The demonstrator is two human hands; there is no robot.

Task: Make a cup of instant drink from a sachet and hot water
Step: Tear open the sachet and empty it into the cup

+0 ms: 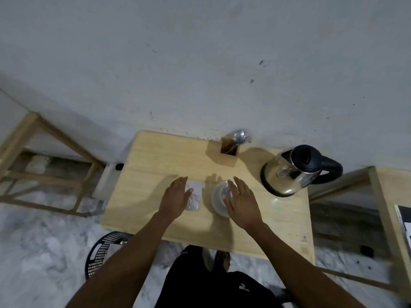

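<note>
On the small wooden table (155, 165) a pale sachet (194, 197) lies flat, with my left hand (175, 197) hovering open over its left edge, fingers straight. A clear cup (218, 200) stands just right of the sachet. My right hand (241, 202) is spread flat above the cup's right side and hides part of it, holding nothing. A steel kettle (291, 172) with a black lid and handle stands at the table's back right corner. A wooden holder (225, 155) at the back holds a spoon (239, 136) and a fork.
The table stands against a grey wall. A wooden frame (44, 152) is on the floor to the left, another wooden table (391, 207) to the right. A black perforated chair (102, 252) sits at the near left, below the table edge.
</note>
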